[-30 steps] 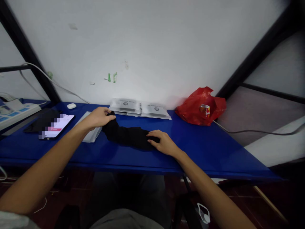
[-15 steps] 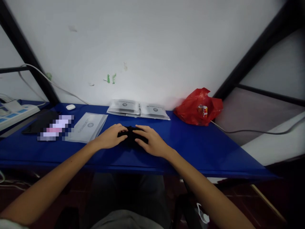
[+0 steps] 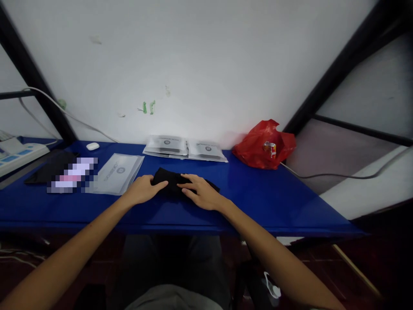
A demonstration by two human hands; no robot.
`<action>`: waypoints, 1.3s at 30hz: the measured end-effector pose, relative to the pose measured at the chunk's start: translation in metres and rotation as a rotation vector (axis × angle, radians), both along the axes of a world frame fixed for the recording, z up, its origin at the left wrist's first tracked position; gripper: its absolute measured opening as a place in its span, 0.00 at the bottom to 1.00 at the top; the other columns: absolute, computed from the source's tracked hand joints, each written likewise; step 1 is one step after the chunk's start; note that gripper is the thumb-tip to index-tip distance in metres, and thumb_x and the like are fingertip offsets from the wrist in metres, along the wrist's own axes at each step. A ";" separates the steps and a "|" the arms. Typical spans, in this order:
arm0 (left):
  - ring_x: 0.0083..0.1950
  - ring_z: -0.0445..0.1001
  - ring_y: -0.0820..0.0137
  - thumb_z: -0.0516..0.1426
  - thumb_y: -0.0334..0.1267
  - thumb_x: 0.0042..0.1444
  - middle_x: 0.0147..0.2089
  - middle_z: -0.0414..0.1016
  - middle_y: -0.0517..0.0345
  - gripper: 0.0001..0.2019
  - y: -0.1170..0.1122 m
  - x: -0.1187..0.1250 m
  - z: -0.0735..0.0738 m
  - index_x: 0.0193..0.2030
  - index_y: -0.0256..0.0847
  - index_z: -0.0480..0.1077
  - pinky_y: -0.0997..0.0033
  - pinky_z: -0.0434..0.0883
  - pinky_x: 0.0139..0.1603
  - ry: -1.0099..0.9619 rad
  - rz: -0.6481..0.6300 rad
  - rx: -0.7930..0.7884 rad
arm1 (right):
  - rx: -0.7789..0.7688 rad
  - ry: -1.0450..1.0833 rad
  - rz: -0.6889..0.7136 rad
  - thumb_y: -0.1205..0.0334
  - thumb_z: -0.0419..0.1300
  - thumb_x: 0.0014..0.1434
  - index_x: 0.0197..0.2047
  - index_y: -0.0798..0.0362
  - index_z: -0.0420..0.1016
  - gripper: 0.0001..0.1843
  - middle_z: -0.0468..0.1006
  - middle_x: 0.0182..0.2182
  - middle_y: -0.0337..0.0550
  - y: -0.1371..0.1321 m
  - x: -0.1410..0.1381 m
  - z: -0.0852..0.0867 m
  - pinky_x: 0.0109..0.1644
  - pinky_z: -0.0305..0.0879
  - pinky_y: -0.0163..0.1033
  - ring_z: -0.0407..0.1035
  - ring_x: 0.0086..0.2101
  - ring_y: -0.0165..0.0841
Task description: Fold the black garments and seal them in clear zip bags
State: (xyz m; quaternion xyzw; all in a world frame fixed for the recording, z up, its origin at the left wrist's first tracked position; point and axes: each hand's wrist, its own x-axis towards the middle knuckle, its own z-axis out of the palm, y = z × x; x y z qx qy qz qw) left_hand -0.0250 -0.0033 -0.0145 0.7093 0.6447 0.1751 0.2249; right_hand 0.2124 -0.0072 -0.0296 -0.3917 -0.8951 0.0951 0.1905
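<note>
A piece of black folded cloth [image 3: 165, 175] lies on the blue table in front of me; its exact kind cannot be made out. At its left end, my left hand [image 3: 141, 190] grips the edge, thumb on top and fingers partly hidden at the far side. My right hand [image 3: 204, 194] rests over the middle and right of the cloth, its fingers stretched out and a little apart, fingertips touching the fabric. The cloth's right corner sticks out beyond that hand. Left of my left hand lies a flat frosted plastic bag [image 3: 118, 174] with printed lettering.
Against the wall sit filled frosted bags [image 3: 206, 150]. A red plastic bag [image 3: 254, 144] with a can [image 3: 270, 149] is at the back right. To the left are a phone [image 3: 72, 174], a dark flat device [image 3: 41, 170], a white case [image 3: 93, 146] and a power strip [image 3: 27, 153].
My left hand has moved left to the cloth's end, uncovering more of it. The cloth looks flatter and wider. My right hand stays on it, nearly in place.
</note>
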 end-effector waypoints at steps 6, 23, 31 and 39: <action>0.41 0.75 0.60 0.61 0.47 0.46 0.41 0.76 0.48 0.17 -0.004 0.028 -0.003 0.39 0.39 0.65 0.66 0.69 0.36 -0.163 0.111 0.047 | 0.017 0.041 0.014 0.57 0.51 0.65 0.54 0.49 0.74 0.18 0.67 0.60 0.51 0.002 0.000 -0.003 0.62 0.57 0.56 0.59 0.60 0.43; 0.48 0.73 0.60 0.52 0.37 0.59 0.50 0.71 0.50 0.15 -0.031 0.049 0.029 0.52 0.43 0.64 0.64 0.70 0.42 0.289 -0.193 0.479 | 0.058 0.153 -0.252 0.55 0.49 0.65 0.50 0.52 0.75 0.18 0.75 0.52 0.52 -0.001 0.060 -0.023 0.59 0.63 0.54 0.68 0.53 0.41; 0.60 0.65 0.63 0.49 0.45 0.64 0.58 0.69 0.52 0.18 -0.034 0.041 0.008 0.57 0.43 0.64 0.59 0.61 0.63 0.051 -0.612 0.483 | 0.118 0.242 -0.235 0.57 0.49 0.65 0.54 0.49 0.71 0.18 0.72 0.55 0.49 -0.012 0.047 -0.007 0.61 0.60 0.54 0.65 0.56 0.40; 0.55 0.69 0.60 0.44 0.37 0.63 0.55 0.70 0.50 0.18 -0.027 0.008 -0.013 0.56 0.41 0.66 0.55 0.66 0.58 0.083 -0.345 0.454 | 0.088 0.135 -0.011 0.58 0.53 0.63 0.50 0.50 0.76 0.15 0.72 0.55 0.50 -0.028 0.010 0.002 0.59 0.61 0.53 0.65 0.56 0.41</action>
